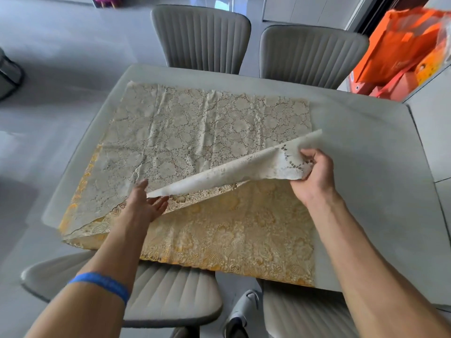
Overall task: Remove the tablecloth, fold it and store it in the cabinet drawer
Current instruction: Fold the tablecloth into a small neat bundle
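While the gold-and-cream floral lace tablecloth (pixel 195 147) lies on the pale grey table (pixel 366 147), it is already doubled on itself: cream underside up over the far part, gold patterned face showing along the near edge. So it no longer drapes the table as a cover; judged removed as a cover, folding under way.

Right hand (pixel 314 178): grip clamped on a lifted corner of the upper layer, thumb and fingers pinching the cream lace, corner raised off the lower layer and turned back.

Left hand (pixel 146 203): fingers straight, grip apart, lying at the near end of the lifted flap; whether it presses the cloth flat or only touches it, cannot tell.

Judgement: mid-fold, a further fold being started. Cloth is far too large yet for a drawer; several folds likely left.

Not yet done: finishing the fold, carrying it off, storing it. No cabinet or drawer in view.

Around: grey ribbed upholstered chairs (pixel 202 37) at far and near sides; orange bags (pixel 400 50) far right. Blue wristband (pixel 102 284) on left forearm.
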`<state>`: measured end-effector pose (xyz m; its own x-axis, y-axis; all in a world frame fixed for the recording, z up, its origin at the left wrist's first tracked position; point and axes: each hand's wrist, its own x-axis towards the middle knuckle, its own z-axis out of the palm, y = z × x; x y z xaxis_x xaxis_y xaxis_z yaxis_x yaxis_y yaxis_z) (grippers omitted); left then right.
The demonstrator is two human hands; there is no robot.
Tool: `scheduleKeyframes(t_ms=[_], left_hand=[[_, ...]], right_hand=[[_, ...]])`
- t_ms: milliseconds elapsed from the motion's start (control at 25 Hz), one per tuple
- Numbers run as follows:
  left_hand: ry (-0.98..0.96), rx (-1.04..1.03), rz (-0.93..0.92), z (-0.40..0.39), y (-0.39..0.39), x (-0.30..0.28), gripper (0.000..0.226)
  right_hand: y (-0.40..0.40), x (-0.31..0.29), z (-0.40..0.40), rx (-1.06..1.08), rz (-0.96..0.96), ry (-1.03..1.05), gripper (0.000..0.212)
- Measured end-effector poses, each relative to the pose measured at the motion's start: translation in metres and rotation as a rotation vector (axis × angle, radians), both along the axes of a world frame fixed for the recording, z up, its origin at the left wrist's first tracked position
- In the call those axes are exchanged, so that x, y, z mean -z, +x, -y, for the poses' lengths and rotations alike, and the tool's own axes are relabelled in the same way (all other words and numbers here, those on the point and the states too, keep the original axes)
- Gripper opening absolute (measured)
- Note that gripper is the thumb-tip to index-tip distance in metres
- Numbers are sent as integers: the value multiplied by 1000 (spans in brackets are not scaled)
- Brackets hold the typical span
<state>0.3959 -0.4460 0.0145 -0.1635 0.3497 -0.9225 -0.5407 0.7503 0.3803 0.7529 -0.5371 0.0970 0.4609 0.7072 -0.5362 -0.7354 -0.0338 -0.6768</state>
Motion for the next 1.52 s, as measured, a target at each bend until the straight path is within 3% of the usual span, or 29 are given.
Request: scheduleKeyframes(t_ms=[120, 240, 320, 400, 520, 600, 680, 840, 920, 1120, 1240, 1400, 1520], left_hand=[[-40, 37, -55, 20, -5, 7, 22], [-18, -47, -93, 47, -15, 17, 4], [13, -185, -36, 58, -20, 22, 15], [-6, -176, 1, 66, -21, 25, 17], [129, -58, -117, 56, -23, 18, 18], [457, 8, -96, 39, -27, 1, 18], [573, -10, -45, 37, -37, -5, 16], [70, -6, -160, 79, -64, 36, 32], [-70, 45, -199, 92, -69, 52, 38], [-150, 190, -339, 99, -71, 67, 43], [-144, 265, -410, 100, -74, 74, 33], [-199, 562, -725, 112, -69, 87, 22], [-186, 607, -771, 117, -63, 88, 13]], right_hand=[[0, 17, 32, 36, 3, -119, 12], [7, 62, 77, 122, 90, -563, 5], [7, 91, 104, 197, 122, -859, 22], [2, 114, 132, 259, 171, -987, 34], [-2, 133, 157, 187, 264, -1024, 34], [0, 139, 156, 156, 273, -862, 34], [-2, 144, 158, 120, 209, -761, 33], [-11, 158, 184, -29, 306, -1061, 23], [-9, 159, 187, -74, 421, -1099, 21], [5, 161, 185, -182, 505, -1111, 14], [11, 159, 191, -230, 570, -1134, 13], [19, 162, 206, -299, 672, -1210, 22], [22, 163, 209, -373, 736, -1295, 25]])
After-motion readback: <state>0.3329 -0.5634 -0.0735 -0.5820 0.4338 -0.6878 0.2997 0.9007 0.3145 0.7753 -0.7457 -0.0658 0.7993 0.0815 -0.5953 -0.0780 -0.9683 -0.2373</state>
